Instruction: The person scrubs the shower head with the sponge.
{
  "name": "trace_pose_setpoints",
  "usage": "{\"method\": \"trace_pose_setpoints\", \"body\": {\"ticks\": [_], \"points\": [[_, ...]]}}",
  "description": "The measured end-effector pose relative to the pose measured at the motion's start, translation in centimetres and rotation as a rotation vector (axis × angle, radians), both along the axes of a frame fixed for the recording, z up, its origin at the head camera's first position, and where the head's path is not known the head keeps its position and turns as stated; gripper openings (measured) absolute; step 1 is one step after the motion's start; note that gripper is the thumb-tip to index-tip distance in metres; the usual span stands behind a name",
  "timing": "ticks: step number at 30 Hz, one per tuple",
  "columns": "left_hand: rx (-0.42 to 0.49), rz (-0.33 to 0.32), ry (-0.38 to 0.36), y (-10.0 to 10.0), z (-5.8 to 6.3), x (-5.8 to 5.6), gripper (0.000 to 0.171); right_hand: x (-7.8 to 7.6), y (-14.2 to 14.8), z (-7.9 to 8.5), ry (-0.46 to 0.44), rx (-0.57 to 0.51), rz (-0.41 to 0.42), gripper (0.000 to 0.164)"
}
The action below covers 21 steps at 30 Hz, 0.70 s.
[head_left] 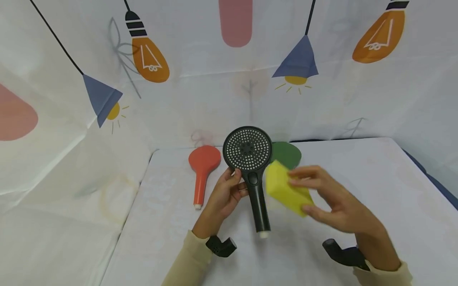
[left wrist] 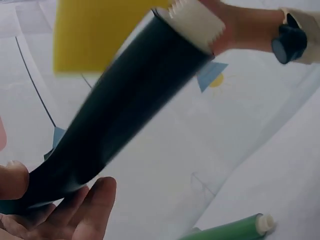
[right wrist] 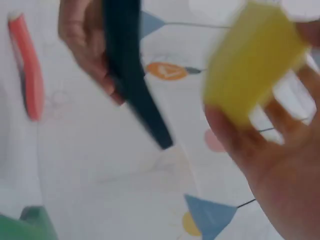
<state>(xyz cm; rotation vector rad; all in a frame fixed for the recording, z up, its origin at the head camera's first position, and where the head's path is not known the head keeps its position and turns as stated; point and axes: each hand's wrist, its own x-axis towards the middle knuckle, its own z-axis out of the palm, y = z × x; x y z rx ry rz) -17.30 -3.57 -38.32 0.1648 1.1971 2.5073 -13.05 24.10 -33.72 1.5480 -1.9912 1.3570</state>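
A black shower head [head_left: 256, 198] with a round face of pale nozzles is held up over the table by my left hand [head_left: 226, 192], thumb and fingers around its neck. Its handle [left wrist: 120, 100] runs down to a whitish threaded end. My right hand [head_left: 334, 200] pinches a yellow sponge block [head_left: 288, 187] between thumb and fingers, just right of the handle. In the right wrist view the sponge [right wrist: 255, 60] is blurred and stands apart from the shower head [right wrist: 132, 65].
A red shower head [head_left: 202, 174] lies on the white table [head_left: 161, 238] to the left. A green one [head_left: 286, 154] lies behind, partly hidden by the black one and the sponge. White printed cloth [head_left: 200, 99] hangs at the back and left.
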Motion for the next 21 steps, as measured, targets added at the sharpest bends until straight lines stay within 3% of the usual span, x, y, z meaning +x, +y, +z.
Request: {"method": "trace_pose_setpoints", "body": {"ticks": [4, 7, 10, 13, 21], "points": [[0.043, -0.035, 0.012, 0.3, -0.1, 0.2, 0.035, -1.2, -0.6, -0.8, -0.020, -0.099, -0.445, 0.063], [0.085, -0.096, 0.046, 0.3, -0.2, 0.5, 0.035, -1.6, -1.5, -1.4, -0.009, -0.083, -0.660, 0.069], [0.122, -0.158, 0.091, 0.3, -0.3, 0.8, 0.030, -1.9, -2.4, -1.9, -0.002, -0.088, -0.695, 0.070], [0.147, -0.190, 0.124, 0.3, -0.2, 1.0, 0.028, -2.0, -2.9, -2.3, 0.026, -0.097, -0.678, 0.070], [0.208, -0.148, 0.104, 0.8, -0.2, 1.0, 0.027, -1.5, -3.8, -2.8, 0.037, -0.059, -0.623, 0.066]]}}
